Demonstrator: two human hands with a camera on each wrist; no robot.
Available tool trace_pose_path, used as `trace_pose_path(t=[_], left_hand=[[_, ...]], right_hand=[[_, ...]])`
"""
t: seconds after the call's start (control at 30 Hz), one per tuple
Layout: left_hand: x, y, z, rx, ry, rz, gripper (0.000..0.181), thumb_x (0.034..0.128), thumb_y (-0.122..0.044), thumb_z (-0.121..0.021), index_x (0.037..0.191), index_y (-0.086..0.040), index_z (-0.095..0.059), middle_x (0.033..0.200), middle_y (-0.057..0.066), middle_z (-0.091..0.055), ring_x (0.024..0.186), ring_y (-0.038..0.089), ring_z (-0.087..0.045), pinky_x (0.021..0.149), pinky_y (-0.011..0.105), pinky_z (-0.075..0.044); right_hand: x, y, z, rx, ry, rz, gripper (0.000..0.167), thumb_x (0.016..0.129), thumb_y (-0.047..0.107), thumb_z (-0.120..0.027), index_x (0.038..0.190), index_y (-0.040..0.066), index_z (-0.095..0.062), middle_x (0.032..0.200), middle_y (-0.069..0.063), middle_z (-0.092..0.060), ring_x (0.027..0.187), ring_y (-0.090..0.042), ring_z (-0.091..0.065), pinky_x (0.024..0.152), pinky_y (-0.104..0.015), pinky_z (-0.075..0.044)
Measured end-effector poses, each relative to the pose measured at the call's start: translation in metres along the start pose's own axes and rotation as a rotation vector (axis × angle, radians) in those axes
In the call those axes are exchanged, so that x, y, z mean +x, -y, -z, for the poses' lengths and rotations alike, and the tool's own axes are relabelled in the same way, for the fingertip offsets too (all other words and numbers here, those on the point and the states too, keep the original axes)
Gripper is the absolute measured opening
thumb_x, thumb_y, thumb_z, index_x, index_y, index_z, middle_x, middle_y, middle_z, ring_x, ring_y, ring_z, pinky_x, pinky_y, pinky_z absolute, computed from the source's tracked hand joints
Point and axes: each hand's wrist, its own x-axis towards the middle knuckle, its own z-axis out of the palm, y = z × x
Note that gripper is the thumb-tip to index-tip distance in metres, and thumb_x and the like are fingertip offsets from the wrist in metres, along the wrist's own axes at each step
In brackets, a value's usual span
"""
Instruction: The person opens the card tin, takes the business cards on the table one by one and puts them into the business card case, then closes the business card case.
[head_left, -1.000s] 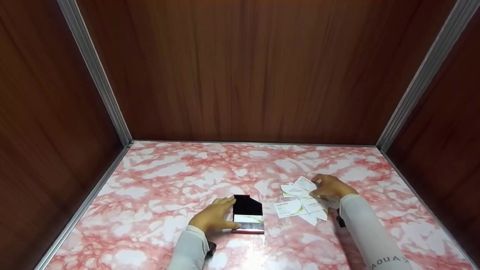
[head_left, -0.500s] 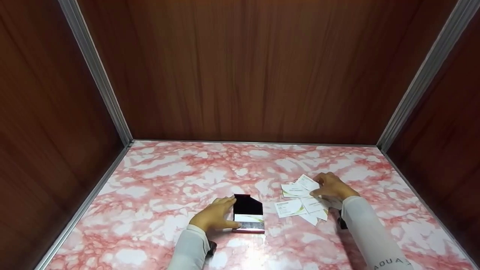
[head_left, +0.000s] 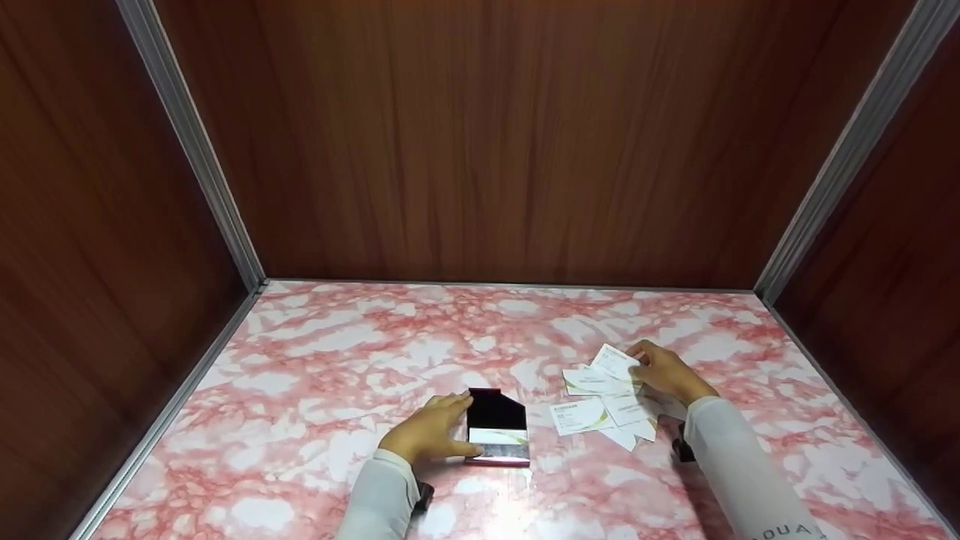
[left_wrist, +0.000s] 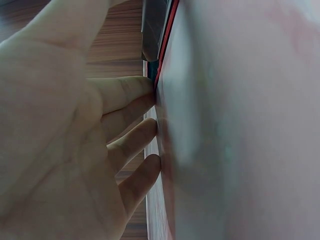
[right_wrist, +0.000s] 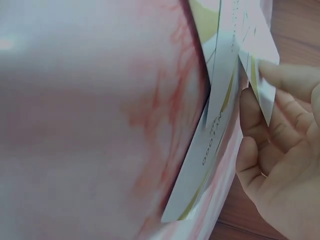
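A black card case (head_left: 496, 412) with a shiny front pocket and a red edge lies on the table, its lid laid back. Inside the pocket sits a white card (head_left: 499, 437). My left hand (head_left: 427, 433) rests along the case's left side, thumb over the pocket, fingers fairly straight; in the left wrist view the index fingertip touches the red edge. My right hand (head_left: 666, 371) pinches a business card (head_left: 615, 362) between thumb and fingers at the back of a loose spread of cards (head_left: 630, 409). The right wrist view shows this card (right_wrist: 261, 85) tilted above the others.
The table (head_left: 360, 337) has a red and white marbled top. Brown wood-grain panels with metal edge strips (head_left: 191, 150) enclose its back and sides. Another business card (head_left: 581, 416) lies at the left of the spread, beside the case.
My right hand has shifted slightly away from me, and the pinched card has moved with it, off the pile's middle. My left hand and the case have stayed put.
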Motion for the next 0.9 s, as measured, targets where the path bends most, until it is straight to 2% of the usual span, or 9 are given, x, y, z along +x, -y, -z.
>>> trace_pose_path(t=[0.13,0.33,0.5,0.77,0.9], left_hand=[[-0.001,-0.002,0.001,0.008,0.003,0.003,0.093,0.0856,-0.054,-0.074,0.155,-0.004,-0.036,0.161,0.009,-0.032,0.146,0.034,-0.028,0.116,0.052,-0.028],[-0.002,-0.003,0.001,-0.006,0.012,0.016,0.093,0.0861,-0.054,-0.074,0.156,-0.005,-0.035,0.163,0.008,-0.029,0.147,0.034,-0.026,0.117,0.053,-0.027],[-0.002,-0.003,0.001,-0.021,0.012,0.030,0.095,0.0855,-0.055,-0.074,0.156,-0.007,-0.034,0.163,0.006,-0.028,0.148,0.033,-0.025,0.117,0.053,-0.026],[-0.001,-0.002,0.000,-0.005,0.006,0.016,0.094,0.0858,-0.055,-0.074,0.156,-0.006,-0.035,0.162,0.007,-0.030,0.147,0.032,-0.027,0.117,0.051,-0.028],[-0.001,-0.002,0.001,-0.009,0.008,0.016,0.093,0.0857,-0.054,-0.074,0.156,-0.006,-0.035,0.162,0.008,-0.030,0.147,0.033,-0.027,0.117,0.052,-0.027]], right_hand=[[-0.002,0.002,0.003,0.000,-0.016,0.039,0.029,0.104,0.008,-0.047,0.131,-0.002,-0.052,0.121,-0.026,-0.057,0.107,-0.035,-0.059,0.087,-0.048,-0.051],[-0.003,0.006,0.007,-0.074,-0.052,0.105,0.025,0.102,0.006,-0.049,0.124,-0.002,-0.056,0.113,-0.025,-0.062,0.101,-0.035,-0.061,0.083,-0.048,-0.051],[-0.004,0.013,0.007,-0.070,-0.045,0.135,0.022,0.101,0.005,-0.050,0.121,-0.002,-0.057,0.112,-0.025,-0.062,0.099,-0.035,-0.062,0.080,-0.045,-0.053],[-0.003,0.025,-0.004,-0.044,-0.029,0.169,0.020,0.102,0.006,-0.052,0.120,0.000,-0.059,0.112,-0.021,-0.063,0.103,-0.034,-0.061,0.081,-0.043,-0.053],[-0.002,0.033,-0.011,-0.030,-0.021,0.192,0.018,0.101,0.005,-0.053,0.117,0.001,-0.060,0.108,-0.019,-0.064,0.097,-0.031,-0.061,0.074,-0.040,-0.053]])
